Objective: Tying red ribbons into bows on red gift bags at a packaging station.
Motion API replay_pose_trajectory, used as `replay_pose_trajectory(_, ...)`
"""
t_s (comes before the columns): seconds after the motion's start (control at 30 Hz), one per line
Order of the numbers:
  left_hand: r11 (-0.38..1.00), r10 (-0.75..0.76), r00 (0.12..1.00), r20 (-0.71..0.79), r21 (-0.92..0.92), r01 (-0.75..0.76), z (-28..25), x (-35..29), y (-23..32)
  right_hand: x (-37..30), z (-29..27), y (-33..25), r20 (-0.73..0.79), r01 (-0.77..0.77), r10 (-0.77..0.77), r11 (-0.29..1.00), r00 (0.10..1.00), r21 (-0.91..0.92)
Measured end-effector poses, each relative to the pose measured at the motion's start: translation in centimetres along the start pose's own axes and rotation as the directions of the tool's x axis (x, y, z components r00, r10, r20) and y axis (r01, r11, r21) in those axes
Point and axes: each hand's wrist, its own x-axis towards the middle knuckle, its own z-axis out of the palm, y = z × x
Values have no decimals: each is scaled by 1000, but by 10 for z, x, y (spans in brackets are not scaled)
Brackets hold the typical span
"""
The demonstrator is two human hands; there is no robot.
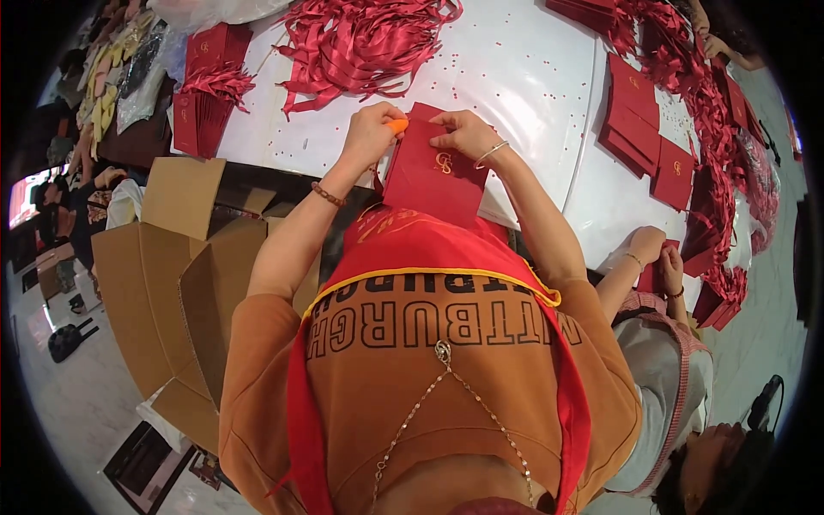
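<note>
A flat red paper bag (433, 176) with a gold emblem lies in front of my body, at the near edge of the white table (515, 112). My right hand (466, 136) pinches its upper part between thumb and fingers. At the bag's upper left edge, my left hand (375, 133) is closed, fingers curled inward. A small orange piece (397, 125) shows at its fingertips; whether it is a finger cover or a tool is unclear. Below that hand, a narrow dark red strip hangs beside the bag. Beyond my hands lies a heap of red ribbons (365, 43).
Red bags with ribbons (206, 94) stand at the far left; more bags (633, 116) lie to the right. Small red dots dot the tabletop. An open cardboard box (172, 292) stands at my left. Close on my right, a co-worker's hands (657, 257) hold a red piece.
</note>
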Motion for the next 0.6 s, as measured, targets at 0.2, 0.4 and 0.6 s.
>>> replay_pose_trajectory(0.2, 927, 216, 974, 63, 301, -225, 16, -4, -3, -4, 2, -6, -13, 24, -25, 996, 1000, -84)
replay_pose_trajectory(0.4, 855, 328, 944, 43, 412, -315, 22, -5, -5, -6, 4, -3, 15, 30, -30, 999, 999, -29)
replay_pose_trajectory(0.6, 685, 441, 887, 137, 586, -432, 22, -5, -2, -10, 3, -11, 14, -13, 14, 997, 1000, -78)
